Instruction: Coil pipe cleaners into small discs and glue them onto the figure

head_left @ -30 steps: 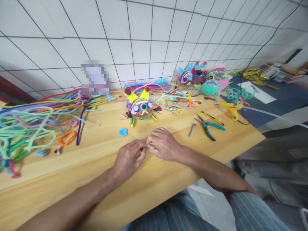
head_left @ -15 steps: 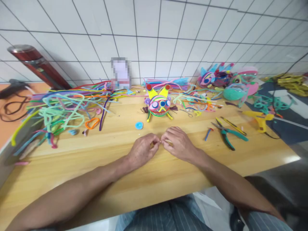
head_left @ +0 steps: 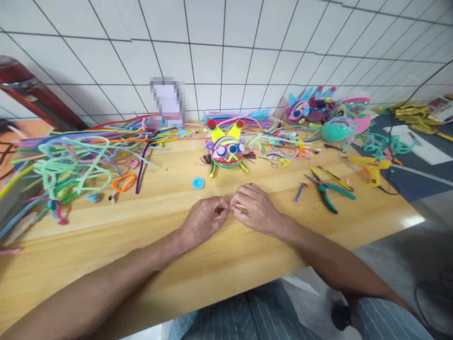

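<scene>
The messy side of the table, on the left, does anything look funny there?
Yes, the pale green pipe cleaners look messy: looped and tangled, while the pipe-cleaner bundle by the wall lies neatly. I can't see anything broken.

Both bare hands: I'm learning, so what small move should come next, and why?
Perhaps ease the bare right hand slightly away from the bare left hand: they pinch close together over the light wooden table, and anything between is too small to tell.

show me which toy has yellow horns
The toy standing by itself mid-table: its horns are yellow with red tips. None of the toys grouped at right by the wall shows yellow horns; the leftmost there has blue ones.
</scene>
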Available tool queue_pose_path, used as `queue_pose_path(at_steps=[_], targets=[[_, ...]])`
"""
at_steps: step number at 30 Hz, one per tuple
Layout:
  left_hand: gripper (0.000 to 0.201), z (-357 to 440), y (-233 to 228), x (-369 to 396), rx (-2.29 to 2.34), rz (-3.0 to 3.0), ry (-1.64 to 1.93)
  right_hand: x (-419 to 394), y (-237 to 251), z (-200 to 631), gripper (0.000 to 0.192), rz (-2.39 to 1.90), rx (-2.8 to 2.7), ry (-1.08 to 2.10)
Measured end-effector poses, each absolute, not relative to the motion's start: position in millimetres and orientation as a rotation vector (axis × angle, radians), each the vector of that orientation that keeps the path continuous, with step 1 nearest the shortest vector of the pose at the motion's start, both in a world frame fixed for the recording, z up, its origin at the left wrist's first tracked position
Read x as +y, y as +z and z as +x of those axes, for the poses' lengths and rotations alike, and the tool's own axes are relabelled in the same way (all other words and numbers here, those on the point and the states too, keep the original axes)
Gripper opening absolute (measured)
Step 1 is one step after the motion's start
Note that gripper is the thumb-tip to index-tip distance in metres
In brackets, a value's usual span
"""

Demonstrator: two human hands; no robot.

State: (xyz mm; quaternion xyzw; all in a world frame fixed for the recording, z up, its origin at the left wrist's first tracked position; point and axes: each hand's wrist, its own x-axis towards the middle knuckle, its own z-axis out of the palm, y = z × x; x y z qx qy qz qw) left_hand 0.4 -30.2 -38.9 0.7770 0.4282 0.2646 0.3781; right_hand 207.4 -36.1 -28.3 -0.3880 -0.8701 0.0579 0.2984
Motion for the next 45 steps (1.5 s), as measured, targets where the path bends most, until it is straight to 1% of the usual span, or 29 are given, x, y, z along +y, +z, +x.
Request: queue_pose_path(at_steps=[4,7,13,19,21,24,29,33,36,40,45], targets=[[0.016,2.2,-39.4,-29.8,1.074,1.751,0.798,-35.8,-27.0,207.0,0.012,-1.059,-2.232,0.166],[0.02,4.4,-36.4,-30.1,1.064,1.557,0.914,-36.8,-23.7,206.3,0.012,-1.076,-2.116,0.24],[0.029,7.1,-30.8,-30.7,0.992,1.245,1.009,-38.8,-17.9,200.4,0.014,-1.144,-1.901,0.608],[0.035,5.3,-36.3,-19.9,0.855,1.094,0.91,-35.2,-16.6,200.3,0.012,-1.252,-1.748,0.878],[0.032,2.8,-35.0,-15.9,0.847,1.15,0.894,-34.0,-16.7,202.3,0.011,-1.286,-1.753,0.891],[0.025,-1.4,-32.1,-13.6,0.878,1.389,0.846,-33.7,-17.2,204.2,0.01,-1.278,-1.812,0.865],[0.019,-4.7,-34.1,-16.1,0.917,1.795,0.752,-35.3,-19.5,205.6,0.013,-1.217,-1.944,0.711],[0.014,-5.1,-35.2,-16.6,0.914,1.923,0.767,-35.3,-22.2,207.9,0.015,-1.156,-2.042,0.598],[0.013,-5.2,-34.0,-15.6,0.904,1.938,0.742,-35.2,-23.7,209.2,0.015,-1.122,-2.083,0.583],[0.016,-4.9,-32.7,-15.0,0.871,1.922,0.664,-35.0,-22.6,210.1,0.014,-1.131,-2.081,0.667],[0.022,-2.5,-31.1,-21.9,0.895,1.757,0.804,-36.8,-17.1,206.2,0.009,-1.248,-1.84,1.023]])
